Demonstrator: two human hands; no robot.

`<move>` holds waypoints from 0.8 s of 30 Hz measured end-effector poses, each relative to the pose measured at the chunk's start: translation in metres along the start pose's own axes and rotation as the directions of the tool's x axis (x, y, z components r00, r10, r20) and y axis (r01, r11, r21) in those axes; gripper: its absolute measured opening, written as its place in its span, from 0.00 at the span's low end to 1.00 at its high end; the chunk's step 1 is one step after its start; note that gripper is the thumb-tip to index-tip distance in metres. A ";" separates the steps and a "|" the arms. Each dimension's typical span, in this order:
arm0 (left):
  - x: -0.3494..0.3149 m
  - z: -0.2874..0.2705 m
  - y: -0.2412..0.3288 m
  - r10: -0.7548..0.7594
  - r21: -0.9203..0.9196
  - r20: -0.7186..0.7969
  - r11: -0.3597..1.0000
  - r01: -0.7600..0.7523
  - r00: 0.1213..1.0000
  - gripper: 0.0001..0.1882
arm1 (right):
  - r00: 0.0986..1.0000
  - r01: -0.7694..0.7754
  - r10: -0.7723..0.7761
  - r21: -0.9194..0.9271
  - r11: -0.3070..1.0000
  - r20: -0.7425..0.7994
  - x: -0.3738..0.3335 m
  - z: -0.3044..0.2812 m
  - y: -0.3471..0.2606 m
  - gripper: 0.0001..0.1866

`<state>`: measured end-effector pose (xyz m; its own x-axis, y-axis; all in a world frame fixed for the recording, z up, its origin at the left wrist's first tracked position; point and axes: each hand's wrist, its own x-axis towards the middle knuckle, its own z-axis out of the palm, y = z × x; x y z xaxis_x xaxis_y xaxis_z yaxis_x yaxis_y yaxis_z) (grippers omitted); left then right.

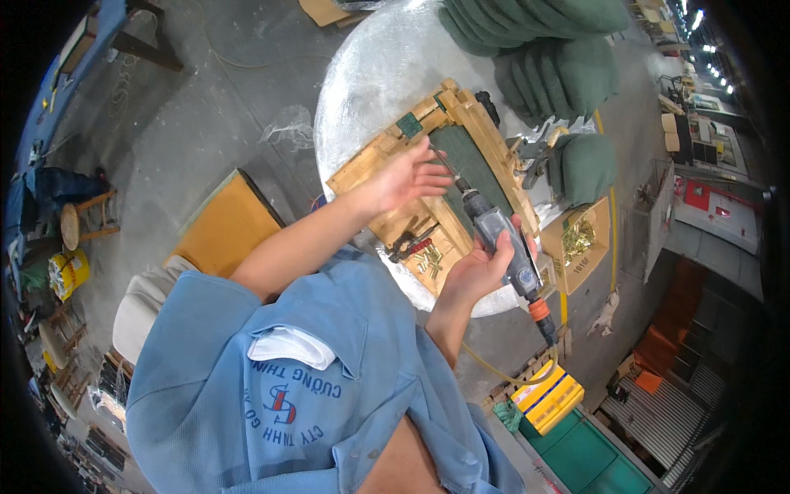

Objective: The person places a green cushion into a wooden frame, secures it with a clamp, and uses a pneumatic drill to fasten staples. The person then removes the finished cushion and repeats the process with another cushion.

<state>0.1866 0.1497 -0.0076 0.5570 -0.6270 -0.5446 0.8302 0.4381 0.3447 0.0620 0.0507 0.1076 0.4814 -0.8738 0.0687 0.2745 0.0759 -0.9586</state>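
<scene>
My right hand (485, 263) is wrapped round the body of a grey and black air screwdriver (504, 239), which has an orange ring near its hose end. Its long thin bit (447, 167) points up and left, toward my left hand (409, 179). There, the thumb and forefinger close near the bit's tip while the other fingers curl; what they pinch is too small to make out. Below both hands lies a light wooden frame (362, 161) with a dark green padded panel (465, 160) inside. Small brass-coloured fittings (428, 261) lie on the wood beside a dark tool with red parts (414, 244).
A plastic-wrapped round table (354, 90) carries the frame and stacked green pads (551, 74). Right of it, an open cardboard box (588, 255) holds brass-coloured fittings. A yellow air hose (527, 380) hangs from the screwdriver past a yellow crate (547, 399). An orange-brown panel (226, 226) stands at left.
</scene>
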 end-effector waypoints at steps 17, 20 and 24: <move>0.130 -0.043 0.029 0.573 0.966 -0.178 -0.052 0.253 0.800 0.30 | 0.929 0.188 -0.032 -0.396 0.899 0.368 0.129 0.063 0.083 0.23; 0.130 -0.044 0.028 0.557 0.968 -0.192 -0.026 0.248 0.808 0.31 | 0.930 0.183 -0.011 -0.436 0.881 0.368 0.137 0.068 0.096 0.23; 0.131 -0.044 0.032 0.572 0.961 -0.192 -0.055 0.271 0.798 0.31 | 0.942 0.132 0.022 -0.431 0.893 0.334 0.137 0.078 0.098 0.24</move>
<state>0.2854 0.1097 -0.1012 0.9147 -0.1259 -0.3840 0.1266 -0.8132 0.5681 0.2202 -0.0241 0.0446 0.7378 -0.6612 0.1362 -0.0499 -0.2547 -0.9657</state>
